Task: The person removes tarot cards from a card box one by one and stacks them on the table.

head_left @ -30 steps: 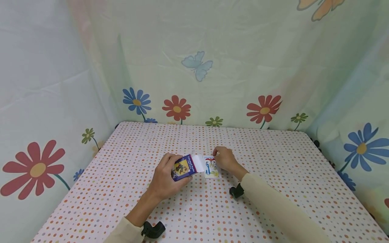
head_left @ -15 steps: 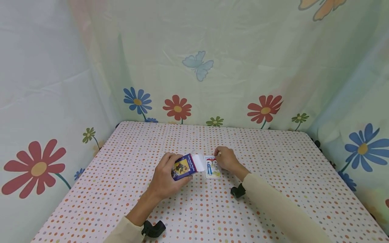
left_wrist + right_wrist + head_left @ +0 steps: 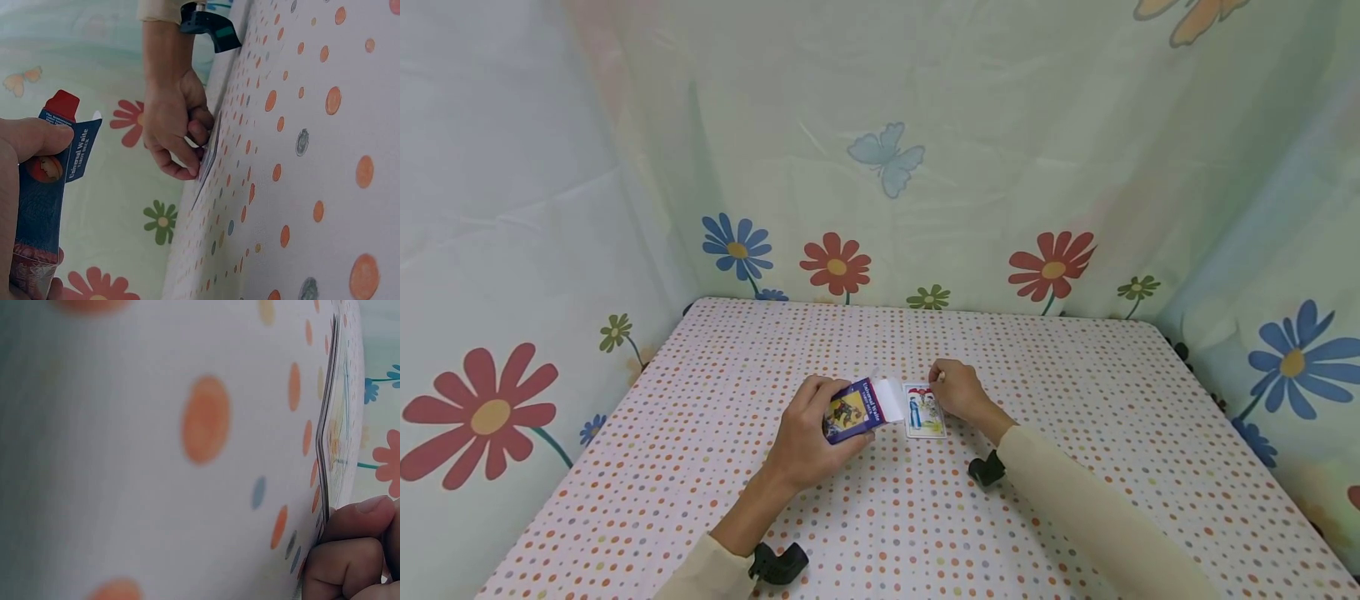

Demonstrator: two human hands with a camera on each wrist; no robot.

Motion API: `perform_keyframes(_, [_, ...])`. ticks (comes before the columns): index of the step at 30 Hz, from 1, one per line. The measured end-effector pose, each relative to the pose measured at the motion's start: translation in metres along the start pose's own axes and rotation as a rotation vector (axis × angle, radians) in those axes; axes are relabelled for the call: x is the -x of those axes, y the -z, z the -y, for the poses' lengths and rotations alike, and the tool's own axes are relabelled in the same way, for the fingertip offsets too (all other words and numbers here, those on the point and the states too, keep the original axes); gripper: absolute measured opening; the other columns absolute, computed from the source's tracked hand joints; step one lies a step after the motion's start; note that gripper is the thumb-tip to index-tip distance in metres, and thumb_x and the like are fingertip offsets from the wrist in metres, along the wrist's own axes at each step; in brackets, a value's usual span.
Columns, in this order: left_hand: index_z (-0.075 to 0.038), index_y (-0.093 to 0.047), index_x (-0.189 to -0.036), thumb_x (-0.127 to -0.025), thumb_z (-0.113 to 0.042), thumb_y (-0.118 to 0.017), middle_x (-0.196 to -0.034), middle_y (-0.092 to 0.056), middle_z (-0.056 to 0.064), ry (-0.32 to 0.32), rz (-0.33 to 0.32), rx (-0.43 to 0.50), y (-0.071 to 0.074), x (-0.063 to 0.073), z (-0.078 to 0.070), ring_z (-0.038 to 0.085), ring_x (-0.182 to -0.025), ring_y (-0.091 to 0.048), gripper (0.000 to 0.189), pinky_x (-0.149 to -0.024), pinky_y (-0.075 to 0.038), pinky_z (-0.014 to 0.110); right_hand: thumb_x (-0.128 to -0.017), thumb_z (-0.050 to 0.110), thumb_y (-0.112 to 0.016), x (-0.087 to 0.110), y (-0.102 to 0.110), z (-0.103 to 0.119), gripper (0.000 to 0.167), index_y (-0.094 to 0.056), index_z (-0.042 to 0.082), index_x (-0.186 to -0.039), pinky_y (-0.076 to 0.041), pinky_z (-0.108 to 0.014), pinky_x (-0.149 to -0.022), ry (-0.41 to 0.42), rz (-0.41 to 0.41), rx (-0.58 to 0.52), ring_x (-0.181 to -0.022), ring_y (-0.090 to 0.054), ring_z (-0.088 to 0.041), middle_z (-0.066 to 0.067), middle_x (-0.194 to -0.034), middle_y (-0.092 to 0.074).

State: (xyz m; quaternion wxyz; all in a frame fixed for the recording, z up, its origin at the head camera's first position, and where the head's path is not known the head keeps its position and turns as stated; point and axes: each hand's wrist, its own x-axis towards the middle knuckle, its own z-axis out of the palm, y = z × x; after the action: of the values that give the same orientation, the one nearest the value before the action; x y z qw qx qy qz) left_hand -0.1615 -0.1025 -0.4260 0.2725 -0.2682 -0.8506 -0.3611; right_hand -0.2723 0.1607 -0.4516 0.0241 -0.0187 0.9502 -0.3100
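Note:
My left hand grips a dark blue tarot card box, raised above the table. The box's end flap stands open, pointing right toward the cards. In the left wrist view my thumb presses near the open end of the box. Just right of it, a thin set of tarot cards lies face up on the cloth. My right hand pinches the cards at their far right corner. From the right wrist, the cards look slightly bent, thumb on top and curled fingers at the edge. How many cards there are is unclear.
A cloth with coloured dots covers the table. Curtains printed with flowers and butterflies hang behind and at both sides. Black wrist mounts sit on both forearms.
My right hand has shifted very slightly to the right, its fingers staying at the cards' corner. The left hand and the box have stayed almost still.

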Motion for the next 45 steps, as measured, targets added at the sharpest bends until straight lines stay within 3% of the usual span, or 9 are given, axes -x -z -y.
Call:
perform_keyframes(14, [-0.007,-0.060,-0.130,-0.072,-0.033,-0.092,-0.121,-0.055,0.007,-0.008,0.007,0.003,0.000,-0.004,0.000,0.015,-0.101,-0.055,0.071,-0.078,-0.056,0.028,-0.099,0.007,-0.057,-0.002,0.002,0.000,0.007,-0.063,0.009,-0.095,-0.039,-0.026,-0.050,-0.057,-0.011,-0.030,-0.064,-0.053,-0.017,-0.009,-0.084,-0.062])
perform_keyframes(18, [-0.007,-0.060,-0.130,-0.072,-0.033,-0.092,-0.121,-0.054,0.007,-0.006,0.008,0.008,0.001,-0.004,-0.001,0.015,-0.101,-0.055,0.071,-0.077,-0.056,0.028,-0.100,0.007,-0.054,-0.001,0.003,0.000,0.009,-0.063,0.008,-0.097,-0.041,-0.024,-0.047,-0.073,-0.011,-0.063,-0.058,-0.054,-0.016,-0.010,-0.086,-0.064])
perform_keyframes(24, [-0.007,-0.060,-0.130,-0.073,-0.033,-0.091,-0.121,-0.055,0.007,0.010,0.010,0.000,0.001,-0.003,-0.001,0.016,-0.099,-0.055,0.070,-0.076,-0.055,0.029,-0.101,0.008,-0.052,0.003,0.003,0.000,0.010,-0.062,0.006,-0.104,-0.044,-0.023,-0.044,-0.096,-0.004,-0.120,-0.050,-0.053,-0.014,-0.012,-0.082,-0.065])
perform_keyframes(37, [-0.006,-0.061,-0.130,-0.072,-0.036,-0.091,-0.121,-0.055,0.007,0.029,0.011,-0.029,0.002,-0.002,-0.002,0.017,-0.099,-0.056,0.071,-0.076,-0.055,0.030,-0.095,0.011,-0.054,0.012,0.002,0.001,0.021,-0.055,0.004,-0.115,-0.041,-0.025,-0.044,-0.129,-0.002,-0.152,-0.049,-0.054,-0.015,-0.011,-0.076,-0.062])
perform_keyframes(41, [-0.007,-0.061,-0.130,-0.072,-0.035,-0.091,-0.121,-0.055,0.008,0.025,0.010,-0.027,0.002,-0.001,-0.002,0.016,-0.099,-0.056,0.071,-0.076,-0.055,0.030,-0.093,0.013,-0.053,0.016,0.000,0.003,0.025,-0.055,0.004,-0.117,-0.041,-0.026,-0.047,-0.125,-0.038,-0.158,-0.054,-0.053,-0.016,-0.009,-0.078,-0.061])
perform_keyframes(45, [-0.007,-0.061,-0.130,-0.072,-0.035,-0.091,-0.121,-0.055,0.008,0.020,0.011,-0.017,0.002,0.000,-0.002,0.016,-0.099,-0.055,0.071,-0.076,-0.055,0.029,-0.094,0.013,-0.054,0.022,-0.003,0.003,0.023,-0.057,0.003,-0.115,-0.041,-0.029,-0.051,-0.049,-0.128,-0.194,-0.059,-0.050,-0.017,-0.008,-0.077,-0.057])
